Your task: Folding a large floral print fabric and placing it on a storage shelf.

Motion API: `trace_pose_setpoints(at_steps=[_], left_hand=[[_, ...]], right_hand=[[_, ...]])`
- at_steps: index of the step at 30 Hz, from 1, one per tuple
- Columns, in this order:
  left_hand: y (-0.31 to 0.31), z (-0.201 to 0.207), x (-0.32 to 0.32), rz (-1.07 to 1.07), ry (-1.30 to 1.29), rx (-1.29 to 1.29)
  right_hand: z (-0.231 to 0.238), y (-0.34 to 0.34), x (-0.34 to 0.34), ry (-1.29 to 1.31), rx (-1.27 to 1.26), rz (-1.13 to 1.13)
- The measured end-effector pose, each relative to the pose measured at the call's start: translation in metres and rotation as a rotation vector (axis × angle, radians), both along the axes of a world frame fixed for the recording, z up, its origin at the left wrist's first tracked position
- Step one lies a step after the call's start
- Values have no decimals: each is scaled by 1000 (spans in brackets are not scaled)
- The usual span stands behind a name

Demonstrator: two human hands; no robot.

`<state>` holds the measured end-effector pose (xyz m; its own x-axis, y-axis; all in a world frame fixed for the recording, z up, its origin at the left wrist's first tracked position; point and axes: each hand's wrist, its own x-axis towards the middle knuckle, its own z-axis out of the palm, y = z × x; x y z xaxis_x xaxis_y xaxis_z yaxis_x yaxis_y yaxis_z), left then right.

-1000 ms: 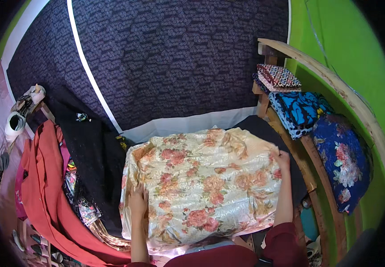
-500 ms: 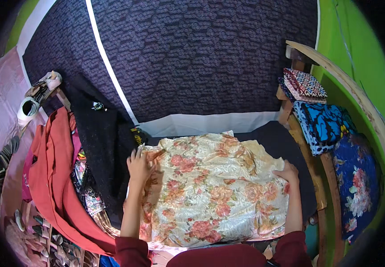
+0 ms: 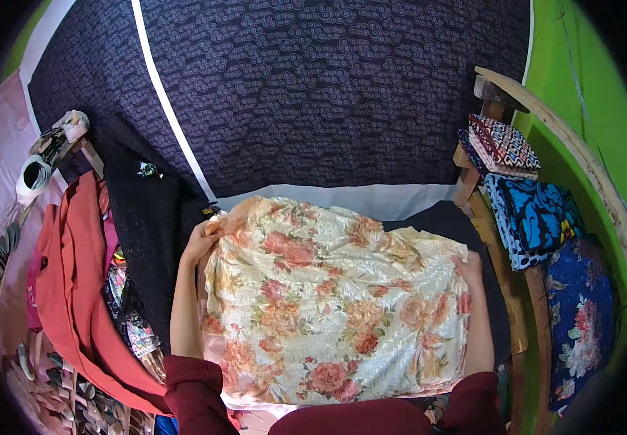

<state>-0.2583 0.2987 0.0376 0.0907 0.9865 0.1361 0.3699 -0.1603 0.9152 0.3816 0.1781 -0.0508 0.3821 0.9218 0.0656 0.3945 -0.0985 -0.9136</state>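
A cream floral cloth (image 3: 306,304) with orange-red roses lies spread before me over a dark surface (image 3: 437,225). Its far left corner is pinched in my left hand (image 3: 202,242), the fingers closed and the edge a little raised and bunched there. At the far right corner, my right hand (image 3: 471,270) grips the edge, thumb on top and the other fingers mostly hidden. Wrinkles run across the far side of the cloth between both hands.
Coral cloth (image 3: 74,268) and black cloth (image 3: 139,254) hang at the left, near a shoe rack (image 3: 96,406). On a wooden frame (image 3: 498,268) at the right sit folded patterned fabrics (image 3: 534,210) and a blue floral cloth (image 3: 582,319). Dark patterned fabric (image 3: 328,94) covers the back wall.
My left hand, earlier over the cloth with fingers spread, has moved left and taken hold of its far corner. The cloth's far left part is drawn up and outward. My right hand stays at its edge.
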Motion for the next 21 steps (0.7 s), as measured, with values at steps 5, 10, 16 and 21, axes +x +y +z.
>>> trace_pose_setpoints(at_steps=[5,10,16,21], left_hand=[[0,-59,-27,15,675,-290],[-22,-43,-6,-479,167,-669],[-47,-14,38,-527,1053,-574],[-77,-3,43,-434,1257,-184]], right_hand=[[-20,8,-16,-503,-14,-133],[-16,-24,21,195,-190,224],[11,-35,10,116,-269,362],[26,-51,-17,-247,-185,180]])
